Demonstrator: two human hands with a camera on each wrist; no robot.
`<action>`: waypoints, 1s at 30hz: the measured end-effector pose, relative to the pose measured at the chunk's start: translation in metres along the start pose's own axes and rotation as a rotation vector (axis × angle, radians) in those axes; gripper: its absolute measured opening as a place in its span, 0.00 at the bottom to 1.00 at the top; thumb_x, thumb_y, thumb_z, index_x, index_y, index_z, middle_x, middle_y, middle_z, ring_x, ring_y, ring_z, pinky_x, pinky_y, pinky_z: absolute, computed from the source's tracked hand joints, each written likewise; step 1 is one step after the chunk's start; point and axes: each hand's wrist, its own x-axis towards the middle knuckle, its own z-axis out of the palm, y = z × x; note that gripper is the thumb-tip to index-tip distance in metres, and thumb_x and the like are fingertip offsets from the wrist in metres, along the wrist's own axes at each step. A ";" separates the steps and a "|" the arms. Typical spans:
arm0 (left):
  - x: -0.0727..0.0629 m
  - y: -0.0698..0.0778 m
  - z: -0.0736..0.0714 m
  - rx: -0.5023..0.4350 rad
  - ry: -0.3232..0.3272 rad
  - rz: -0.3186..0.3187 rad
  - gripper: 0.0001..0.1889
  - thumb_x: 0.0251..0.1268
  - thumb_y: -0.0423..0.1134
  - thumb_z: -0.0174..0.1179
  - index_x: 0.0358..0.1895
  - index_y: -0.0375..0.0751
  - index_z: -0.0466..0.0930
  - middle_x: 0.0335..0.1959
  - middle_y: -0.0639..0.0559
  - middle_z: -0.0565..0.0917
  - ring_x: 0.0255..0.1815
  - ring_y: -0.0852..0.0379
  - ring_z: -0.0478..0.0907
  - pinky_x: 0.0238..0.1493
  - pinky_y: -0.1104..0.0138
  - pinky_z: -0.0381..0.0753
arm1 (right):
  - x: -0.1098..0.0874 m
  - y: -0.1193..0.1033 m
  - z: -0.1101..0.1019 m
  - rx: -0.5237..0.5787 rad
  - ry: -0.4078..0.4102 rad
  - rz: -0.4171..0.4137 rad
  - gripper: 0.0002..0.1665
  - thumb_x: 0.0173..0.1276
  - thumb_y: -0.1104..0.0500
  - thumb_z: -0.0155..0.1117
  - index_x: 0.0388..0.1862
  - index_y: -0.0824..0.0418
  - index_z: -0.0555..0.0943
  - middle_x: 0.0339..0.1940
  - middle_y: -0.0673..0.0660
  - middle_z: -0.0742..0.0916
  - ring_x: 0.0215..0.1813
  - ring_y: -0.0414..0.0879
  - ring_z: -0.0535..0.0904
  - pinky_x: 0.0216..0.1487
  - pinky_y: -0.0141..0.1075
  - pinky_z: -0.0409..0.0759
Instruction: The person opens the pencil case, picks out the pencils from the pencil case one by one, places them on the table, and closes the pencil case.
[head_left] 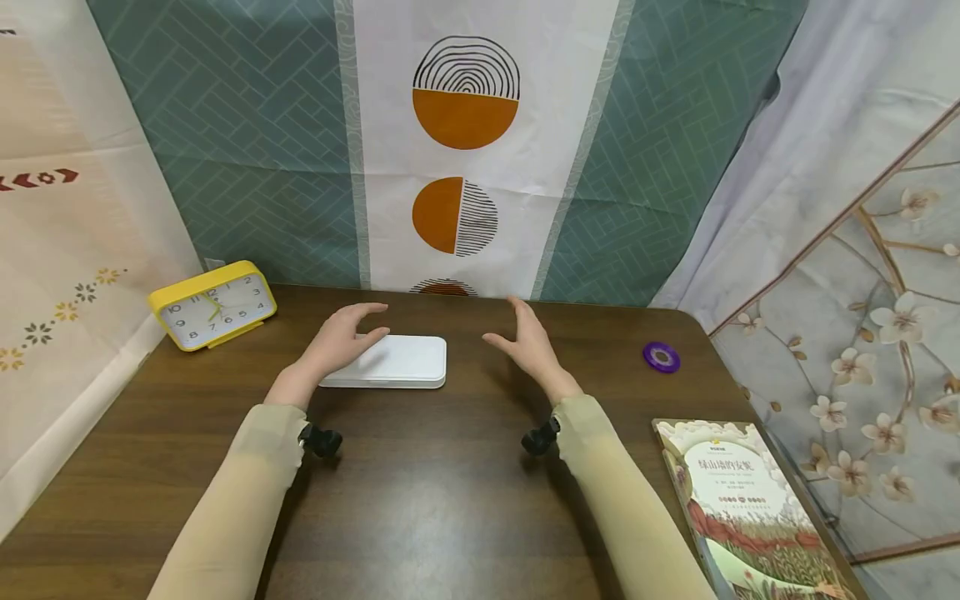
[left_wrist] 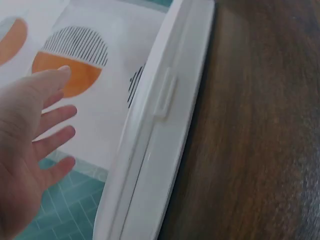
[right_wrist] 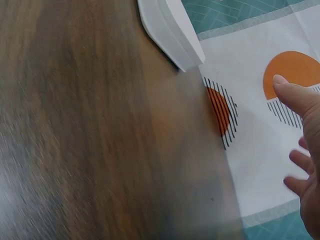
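White case (head_left: 405, 362) flat on brown table (head_left: 420, 500), near far edge, left of centre; seam and small tab on side, seen in left wrist view. Left hand (head_left: 336, 342) over case's left part in head view, thumb and fingers wide; contact unclear. Right hand (head_left: 531, 342) right of case, apart from it, thumb and fingers also wide. Yellow clock (head_left: 217, 310) far left. Purple ring (head_left: 648, 358) far right, illustrated book (head_left: 750, 508) nearer.
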 end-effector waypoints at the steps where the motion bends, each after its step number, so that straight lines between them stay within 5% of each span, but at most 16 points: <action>1: -0.001 -0.002 -0.001 -0.028 0.009 -0.001 0.28 0.70 0.45 0.60 0.68 0.37 0.69 0.67 0.38 0.73 0.70 0.38 0.66 0.70 0.43 0.68 | 0.000 0.000 0.002 0.028 0.007 -0.006 0.51 0.63 0.49 0.71 0.75 0.67 0.57 0.75 0.65 0.66 0.75 0.60 0.62 0.75 0.53 0.64; 11: -0.014 -0.028 -0.008 -0.171 -0.097 -0.102 0.46 0.60 0.51 0.68 0.77 0.40 0.53 0.77 0.37 0.56 0.78 0.34 0.49 0.74 0.36 0.53 | 0.002 -0.002 0.025 0.230 -0.017 -0.021 0.47 0.56 0.54 0.77 0.71 0.65 0.65 0.69 0.63 0.75 0.70 0.57 0.70 0.72 0.52 0.71; 22: -0.041 -0.054 -0.011 -0.358 -0.030 -0.189 0.53 0.58 0.46 0.70 0.80 0.45 0.42 0.81 0.42 0.46 0.80 0.37 0.41 0.76 0.36 0.47 | -0.001 -0.009 0.047 0.342 -0.164 -0.008 0.54 0.52 0.58 0.80 0.74 0.67 0.62 0.73 0.62 0.71 0.75 0.54 0.66 0.76 0.46 0.66; 30: -0.050 -0.068 -0.014 -0.460 -0.091 -0.222 0.57 0.56 0.39 0.70 0.80 0.42 0.35 0.81 0.41 0.39 0.80 0.35 0.37 0.77 0.38 0.44 | 0.001 -0.014 0.058 0.345 -0.261 -0.031 0.58 0.51 0.59 0.80 0.76 0.67 0.58 0.76 0.62 0.68 0.75 0.57 0.64 0.76 0.45 0.65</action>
